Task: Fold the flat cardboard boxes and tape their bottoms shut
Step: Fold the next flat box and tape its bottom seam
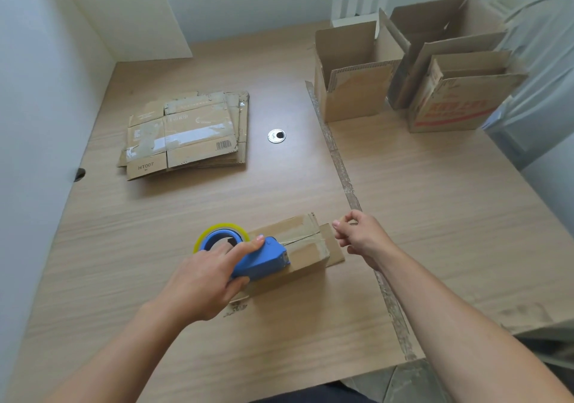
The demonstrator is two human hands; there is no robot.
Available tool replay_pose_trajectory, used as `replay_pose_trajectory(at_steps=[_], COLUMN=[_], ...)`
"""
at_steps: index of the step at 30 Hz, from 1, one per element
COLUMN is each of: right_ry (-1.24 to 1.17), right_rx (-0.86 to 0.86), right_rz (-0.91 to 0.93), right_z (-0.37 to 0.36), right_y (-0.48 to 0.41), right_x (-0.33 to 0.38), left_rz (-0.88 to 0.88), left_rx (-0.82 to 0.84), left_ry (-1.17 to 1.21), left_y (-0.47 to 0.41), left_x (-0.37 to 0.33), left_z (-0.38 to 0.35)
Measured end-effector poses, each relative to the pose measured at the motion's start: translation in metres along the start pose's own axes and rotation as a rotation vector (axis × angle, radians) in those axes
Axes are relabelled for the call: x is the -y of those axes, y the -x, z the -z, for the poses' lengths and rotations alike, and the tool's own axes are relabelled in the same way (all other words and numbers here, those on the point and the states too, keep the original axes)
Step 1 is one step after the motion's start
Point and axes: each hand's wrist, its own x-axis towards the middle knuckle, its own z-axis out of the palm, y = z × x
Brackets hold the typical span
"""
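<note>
Where white walls [37,107] meet, a wooden table [139,278] bears flat boxes [186,135].

Left of the grommet [276,136] on the worktop [435,216] lies the flat stack [186,135]; right behind it stand folded boxes [354,88] (three, clustered); before it, a box [306,248] under the tape dispenser [257,259].

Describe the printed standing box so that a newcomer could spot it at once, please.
At the far right of the wooden table, open cardboard boxes stand in a cluster. The printed box is the right-hand one nearest the person. It alone bears bold red lettering; its neighbours are plain brown.
</note>
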Motion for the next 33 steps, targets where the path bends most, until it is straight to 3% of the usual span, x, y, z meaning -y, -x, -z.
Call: replay_pose_trajectory(at_steps=[8,14,17,20,24,33], right_ry=[-0.120,-0.118,0.138,0.179,0.321,0.304], right_rx=[-0.016,-0.049,-0.241,-0.117,-0.064,-0.114], right_rz=[-0.063,-0.232,0.001,0.203,0.232,0.223], right_z=[-0.025,-0.037,-0.027,-0.033,-0.045,-0.050], right_y=[-0.006,0.003,0.004,0.010,0.013,0.009], right_x=[-0.023,-0.028,-0.019,-0.008,-0.009,-0.017], left_rz=[0.009,0.026,0.026,0.016,0.016,-0.013], left_rx=[0.018,0.018,0.023,0.018,-0.023,-0.052], left_ry=[-0.037,-0.067,-0.058,-0.048,-0.031,-0.118], left_y=[-0.001,-0.001,-0.001,-0.002,0.000,-0.012], left_x=[-0.002,-0.004,-0.003,-0.003,-0.003,-0.001], left_z=[0.001,0.003,0.002,0.002,0.000,0.021])
